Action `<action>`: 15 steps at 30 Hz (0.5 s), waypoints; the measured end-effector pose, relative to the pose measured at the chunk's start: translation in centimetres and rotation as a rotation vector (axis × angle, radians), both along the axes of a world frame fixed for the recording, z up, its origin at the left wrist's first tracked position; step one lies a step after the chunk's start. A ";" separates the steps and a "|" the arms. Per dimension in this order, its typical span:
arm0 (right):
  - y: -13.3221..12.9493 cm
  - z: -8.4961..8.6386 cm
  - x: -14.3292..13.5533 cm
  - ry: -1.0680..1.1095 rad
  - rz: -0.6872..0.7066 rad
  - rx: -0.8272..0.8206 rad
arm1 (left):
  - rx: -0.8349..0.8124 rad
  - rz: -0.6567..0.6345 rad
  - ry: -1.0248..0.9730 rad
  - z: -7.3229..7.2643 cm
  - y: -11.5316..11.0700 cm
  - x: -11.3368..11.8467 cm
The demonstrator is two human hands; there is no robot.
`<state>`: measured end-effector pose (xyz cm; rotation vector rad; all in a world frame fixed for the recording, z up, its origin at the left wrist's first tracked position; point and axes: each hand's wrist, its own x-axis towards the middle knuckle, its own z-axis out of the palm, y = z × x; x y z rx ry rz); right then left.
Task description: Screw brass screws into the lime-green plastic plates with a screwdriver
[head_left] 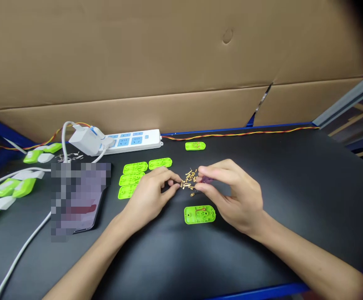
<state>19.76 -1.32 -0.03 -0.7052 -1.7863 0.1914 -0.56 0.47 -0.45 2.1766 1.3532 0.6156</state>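
**Brass Pieces [187, 184] Heaped on Black Table [297, 187]**

Green-and-white plastic parts [24, 188] line the left edge, beside a dark phone [89, 218] partly masked by blocky blur. A white power strip [154, 140] with plugs in it lies behind. Next, four green cases [135, 168] sit with their ribbed insides up, details too small to tell; the left hand [150, 191] partly covers the nearest. That hand's thumb and forefinger almost meet at the heap's left side; whether they pinch a piece cannot be told. The brass heap lies between the two hands' fingertips. Behind it, a far case [188, 146] holds small reddish bits; in front, a near case [190, 215] holds coppery metal. At the heap's right side, the right hand [239, 198] has thumb and forefinger apart, a purple object [207, 180] showing between them, its grip unclear.
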 end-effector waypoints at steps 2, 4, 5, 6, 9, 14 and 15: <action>0.0 0.0 0.1 0.003 -0.014 -0.008 | 0.034 -0.038 0.043 -0.1 0.1 -0.2; 0.0 0.0 0.1 0.003 -0.024 -0.007 | 0.069 -0.086 0.074 -0.5 0.0 -0.2; 0.0 0.0 0.1 0.003 -0.026 -0.001 | 0.088 -0.110 0.085 -0.7 0.0 -0.2; -0.1 0.0 0.1 0.001 -0.029 0.003 | 0.109 -0.130 0.095 -0.9 -0.1 -0.2; -0.1 0.1 0.3 -0.008 -0.039 0.001 | 0.154 -0.166 0.131 -1.3 -0.2 -0.1; -0.1 0.1 0.5 -0.008 -0.050 0.008 | 0.193 -0.192 0.180 -1.4 -0.2 0.1; -0.1 0.1 0.6 -0.010 -0.053 0.009 | 0.199 -0.195 0.185 -1.5 -0.2 0.1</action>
